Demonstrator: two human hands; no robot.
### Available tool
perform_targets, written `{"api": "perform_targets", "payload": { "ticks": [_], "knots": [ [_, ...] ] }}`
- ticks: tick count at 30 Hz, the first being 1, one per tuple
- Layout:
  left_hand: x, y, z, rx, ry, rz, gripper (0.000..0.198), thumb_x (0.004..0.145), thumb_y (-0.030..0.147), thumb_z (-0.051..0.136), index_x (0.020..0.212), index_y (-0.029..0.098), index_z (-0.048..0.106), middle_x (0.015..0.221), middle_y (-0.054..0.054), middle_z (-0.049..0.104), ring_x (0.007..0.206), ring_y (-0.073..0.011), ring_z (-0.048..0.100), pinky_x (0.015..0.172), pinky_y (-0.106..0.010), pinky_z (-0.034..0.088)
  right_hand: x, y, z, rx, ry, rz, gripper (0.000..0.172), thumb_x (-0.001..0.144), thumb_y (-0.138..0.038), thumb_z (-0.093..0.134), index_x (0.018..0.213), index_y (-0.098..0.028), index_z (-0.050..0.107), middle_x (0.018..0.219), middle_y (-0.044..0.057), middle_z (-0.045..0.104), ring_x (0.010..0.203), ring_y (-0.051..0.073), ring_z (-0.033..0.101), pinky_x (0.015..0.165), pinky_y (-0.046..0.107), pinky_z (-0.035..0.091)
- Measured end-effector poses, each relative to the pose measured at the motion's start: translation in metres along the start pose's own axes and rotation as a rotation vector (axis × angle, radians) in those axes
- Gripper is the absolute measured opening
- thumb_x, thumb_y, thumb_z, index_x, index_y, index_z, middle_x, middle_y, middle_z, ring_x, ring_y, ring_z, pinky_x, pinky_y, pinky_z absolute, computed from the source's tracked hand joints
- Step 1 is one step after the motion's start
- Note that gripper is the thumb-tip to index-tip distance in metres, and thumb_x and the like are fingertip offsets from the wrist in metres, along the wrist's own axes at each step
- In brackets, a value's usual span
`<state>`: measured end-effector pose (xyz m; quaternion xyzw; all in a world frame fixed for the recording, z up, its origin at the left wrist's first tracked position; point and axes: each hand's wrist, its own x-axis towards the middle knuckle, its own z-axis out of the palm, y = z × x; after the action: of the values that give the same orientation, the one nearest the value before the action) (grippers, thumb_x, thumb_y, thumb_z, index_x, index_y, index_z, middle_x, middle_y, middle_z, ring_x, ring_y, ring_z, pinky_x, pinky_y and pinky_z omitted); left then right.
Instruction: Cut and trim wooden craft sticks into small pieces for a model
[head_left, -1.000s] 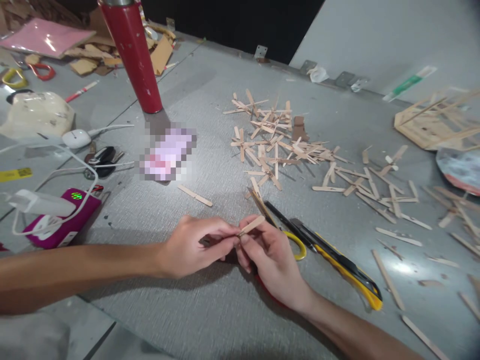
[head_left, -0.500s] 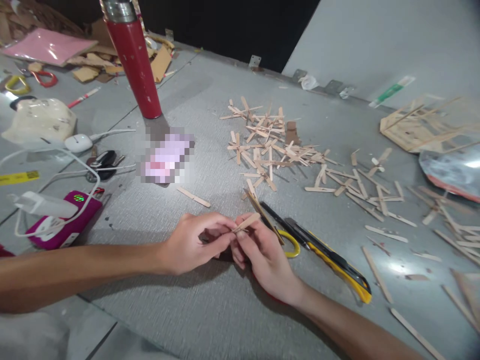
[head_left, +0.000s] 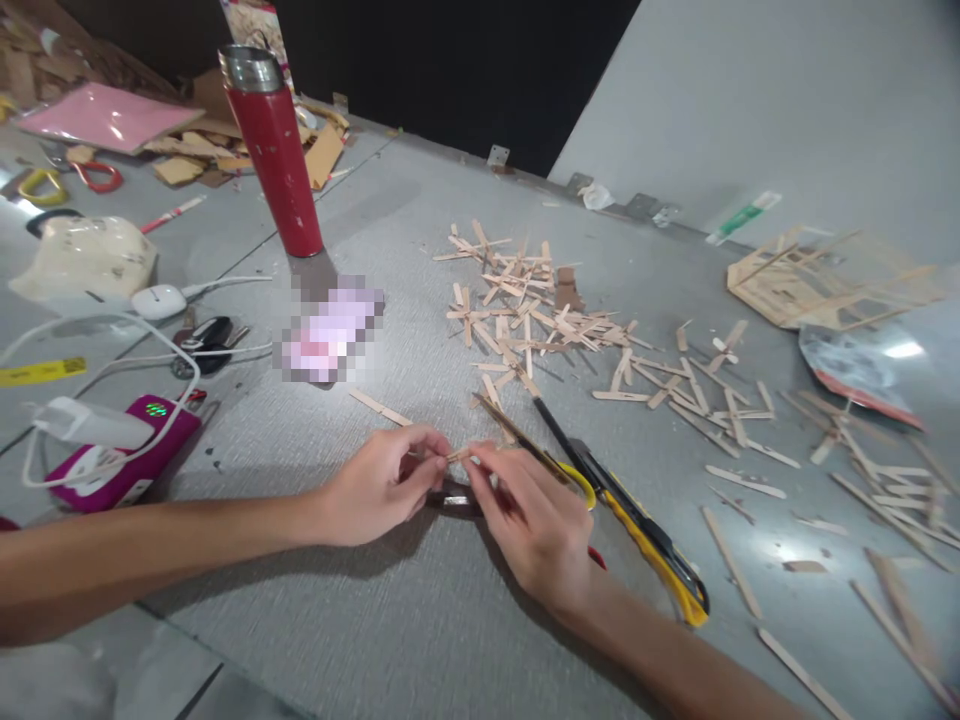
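My left hand [head_left: 382, 483] and my right hand [head_left: 529, 520] meet low in the middle of the grey table [head_left: 420, 620]. Both pinch the same small wooden stick [head_left: 459, 453], fingertips pressed together around it. A dark tool [head_left: 454, 497] lies on the table just under the hands. Right of my right hand lie a yellow-and-black utility knife [head_left: 652, 545] and yellow-handled scissors [head_left: 559, 455]. A heap of wooden sticks [head_left: 525, 300] is spread beyond the hands.
A red steel bottle [head_left: 274, 150] stands at the back left. A magenta power bank [head_left: 124, 455] with white cables, keys [head_left: 202, 335] and a white mouse [head_left: 159, 300] lie at the left. A stick-built frame [head_left: 817, 275] sits at the far right. Loose sticks [head_left: 735, 560] litter the right side.
My hands have drawn closer together and the stick now lies lower and flatter between the fingertips. The camera has tilted, so the whole scene sits lower in view.
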<state>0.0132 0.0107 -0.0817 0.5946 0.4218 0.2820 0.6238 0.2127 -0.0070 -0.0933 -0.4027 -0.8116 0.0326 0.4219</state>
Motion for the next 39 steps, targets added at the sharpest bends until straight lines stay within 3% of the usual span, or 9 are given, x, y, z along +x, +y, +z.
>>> {"api": "perform_targets", "payload": {
  "ticks": [2, 6, 19, 25, 29, 33, 39],
  "knots": [
    [0.0, 0.0, 0.0, 0.013, -0.034, -0.009, 0.019, 0.101, 0.032, 0.049, 0.093, 0.016, 0.057, 0.066, 0.005, 0.053, 0.048, -0.0075, 0.046, 0.046, -0.019, 0.035, -0.003, 0.001, 0.0, -0.034, -0.02, -0.064, 0.017, 0.097, -0.008, 0.063, 0.111, -0.016, 0.07, 0.084, 0.003, 0.078, 0.07, 0.013, 0.073, 0.068, 0.023, 0.06],
    [0.002, -0.003, 0.0, 0.095, -0.014, 0.037, 0.02, 0.101, 0.032, 0.05, 0.091, 0.016, 0.058, 0.07, 0.003, 0.057, 0.057, -0.0089, 0.049, 0.052, -0.02, 0.038, -0.008, 0.0, 0.001, -0.055, -0.069, -0.103, 0.022, 0.101, -0.009, 0.057, 0.118, -0.013, 0.07, 0.096, 0.009, 0.079, 0.088, 0.017, 0.077, 0.08, 0.026, 0.062],
    [0.001, -0.006, 0.002, 0.167, 0.031, 0.104, 0.02, 0.101, 0.028, 0.047, 0.092, 0.016, 0.06, 0.077, -0.002, 0.063, 0.07, -0.0131, 0.058, 0.065, -0.023, 0.047, -0.006, -0.003, 0.002, -0.153, -0.18, -0.126, 0.025, 0.104, -0.013, 0.05, 0.122, -0.01, 0.068, 0.096, 0.012, 0.076, 0.091, 0.02, 0.076, 0.082, 0.029, 0.064],
    [0.001, -0.006, 0.002, 0.161, 0.018, 0.114, 0.022, 0.102, 0.031, 0.047, 0.092, 0.016, 0.06, 0.078, -0.002, 0.064, 0.07, -0.0134, 0.058, 0.064, -0.023, 0.047, -0.006, -0.004, 0.0, -0.267, -0.244, -0.178, 0.026, 0.102, -0.008, 0.05, 0.119, -0.005, 0.069, 0.096, 0.016, 0.075, 0.088, 0.024, 0.075, 0.077, 0.033, 0.065],
    [0.001, -0.005, 0.002, 0.175, 0.018, 0.109, 0.021, 0.101, 0.031, 0.05, 0.094, 0.015, 0.061, 0.078, -0.001, 0.064, 0.067, -0.0122, 0.057, 0.063, -0.023, 0.046, -0.001, -0.008, -0.005, -0.449, -0.302, -0.325, 0.03, 0.097, 0.001, 0.047, 0.117, 0.0, 0.07, 0.097, 0.019, 0.074, 0.085, 0.024, 0.074, 0.074, 0.032, 0.064],
    [0.0, -0.003, 0.002, 0.14, 0.001, 0.117, 0.021, 0.099, 0.033, 0.052, 0.093, 0.015, 0.06, 0.078, -0.001, 0.064, 0.064, -0.0113, 0.056, 0.059, -0.021, 0.043, 0.005, -0.014, -0.007, -0.654, -0.306, -0.468, 0.031, 0.096, 0.003, 0.045, 0.108, -0.001, 0.073, 0.086, 0.016, 0.074, 0.073, 0.022, 0.071, 0.067, 0.031, 0.063],
    [0.002, -0.005, 0.001, 0.022, -0.004, 0.107, 0.021, 0.098, 0.032, 0.052, 0.092, 0.014, 0.062, 0.08, -0.003, 0.065, 0.073, -0.0139, 0.062, 0.07, -0.026, 0.05, 0.013, -0.014, -0.007, -0.684, -0.303, -0.541, 0.031, 0.097, 0.003, 0.044, 0.103, -0.002, 0.074, 0.08, 0.014, 0.073, 0.066, 0.02, 0.068, 0.064, 0.031, 0.06]
  ]
}}
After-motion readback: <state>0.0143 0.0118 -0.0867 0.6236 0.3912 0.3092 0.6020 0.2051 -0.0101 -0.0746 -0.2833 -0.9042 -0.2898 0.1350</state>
